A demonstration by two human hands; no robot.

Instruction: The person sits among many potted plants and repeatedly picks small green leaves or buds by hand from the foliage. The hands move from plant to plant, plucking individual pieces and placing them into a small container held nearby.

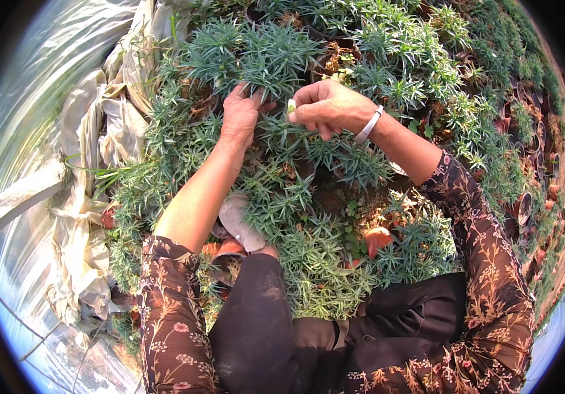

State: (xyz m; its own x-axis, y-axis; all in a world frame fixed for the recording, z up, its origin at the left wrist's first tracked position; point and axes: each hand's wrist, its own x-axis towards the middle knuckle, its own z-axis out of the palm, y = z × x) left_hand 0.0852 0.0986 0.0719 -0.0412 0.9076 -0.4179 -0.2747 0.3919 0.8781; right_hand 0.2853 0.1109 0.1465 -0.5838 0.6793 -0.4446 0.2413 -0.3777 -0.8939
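Note:
My right hand [329, 108], with a white band on its wrist, pinches a small pale green plant bud [291, 105] between thumb and forefinger. Left of it, my left hand [243, 111] reaches under the front edge of a bushy potted plant [258, 54] with narrow blue-green leaves. Its fingertips are partly hidden by the leaves, so what they touch does not show. Low plants of the same kind surround both hands.
Crumpled whitish sheeting [83, 197] and clear plastic film line the left side. Terracotta-coloured pots stand near my knees, one [377, 240] between plants, another [228, 256] by my shoe [240, 224]. More potted plants and tipped pots [524, 209] lie at the right.

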